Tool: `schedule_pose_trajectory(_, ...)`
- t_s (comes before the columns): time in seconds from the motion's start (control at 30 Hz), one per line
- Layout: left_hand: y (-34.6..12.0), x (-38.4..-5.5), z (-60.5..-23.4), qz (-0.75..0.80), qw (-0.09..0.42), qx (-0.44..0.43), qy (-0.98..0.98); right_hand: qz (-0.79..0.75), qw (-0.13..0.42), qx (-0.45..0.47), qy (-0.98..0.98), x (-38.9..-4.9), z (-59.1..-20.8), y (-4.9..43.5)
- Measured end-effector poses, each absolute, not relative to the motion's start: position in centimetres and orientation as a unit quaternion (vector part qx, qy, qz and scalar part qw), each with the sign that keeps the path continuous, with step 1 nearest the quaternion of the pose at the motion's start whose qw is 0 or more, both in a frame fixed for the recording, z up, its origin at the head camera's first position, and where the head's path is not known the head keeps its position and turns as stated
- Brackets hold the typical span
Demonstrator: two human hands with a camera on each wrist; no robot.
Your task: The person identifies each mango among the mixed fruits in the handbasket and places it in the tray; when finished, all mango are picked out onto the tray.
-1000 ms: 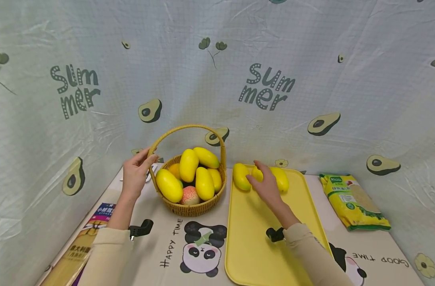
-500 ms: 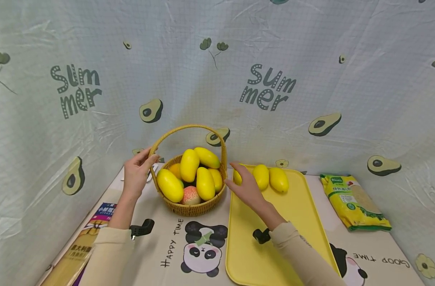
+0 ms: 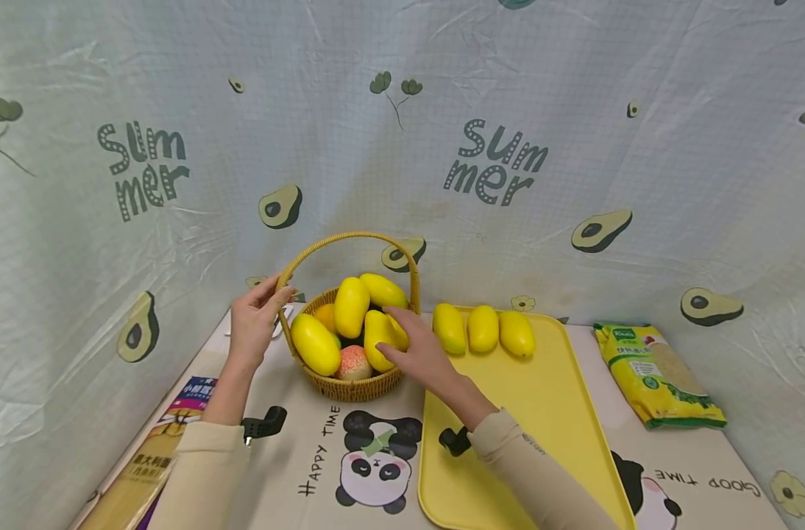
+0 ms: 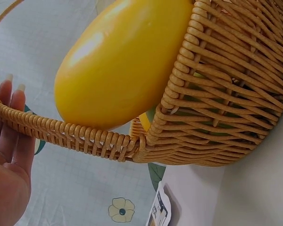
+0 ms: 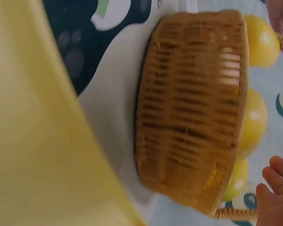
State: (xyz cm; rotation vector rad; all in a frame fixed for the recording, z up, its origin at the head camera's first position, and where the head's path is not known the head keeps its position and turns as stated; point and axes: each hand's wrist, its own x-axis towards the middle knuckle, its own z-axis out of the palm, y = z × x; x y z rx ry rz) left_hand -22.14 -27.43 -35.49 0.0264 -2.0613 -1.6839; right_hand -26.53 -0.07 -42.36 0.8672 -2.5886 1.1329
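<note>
My left hand (image 3: 250,331) holds the left side of the handle of a woven basket (image 3: 359,390), its thumb and fingers on either side. The left wrist view shows the fingers (image 4: 21,136) lying behind the handle (image 4: 75,136). Inside the basket are several yellow mangoes, a red-speckled peach (image 3: 353,364) and an orange fruit (image 3: 325,315). My right hand (image 3: 421,353) reaches over the basket's right rim, thumb and fingers apart around a mango (image 3: 376,340). In the right wrist view its fingers (image 5: 276,181) are extended beside the fruit.
Right of the basket lies a yellow tray (image 3: 515,412) with three mangoes (image 3: 483,329) in a row at its far end. A yellow food bag (image 3: 657,375) lies farther right. A pasta package (image 3: 154,456) lies at the left edge. A printed curtain (image 3: 349,147) hangs behind.
My right hand has moved left from the mangoes on the tray to over the basket, uncovering all three on the tray. The left hand has stayed at the handle.
</note>
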Motion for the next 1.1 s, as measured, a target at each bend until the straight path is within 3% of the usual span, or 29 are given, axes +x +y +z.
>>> schedule_pose_trajectory(0.57,-28.1,-24.4,-37.8,-0.612,0.247,-0.004,-0.751,0.345,0.076,0.359,-0.864,-24.5,-41.4,-4.4)
schedule_pose_trajectory(1.1,-28.6,-24.2,-37.6,-0.628,0.253,-0.013,-0.736,0.361,0.016,0.316,-0.877,-23.9,-41.4,-8.6)
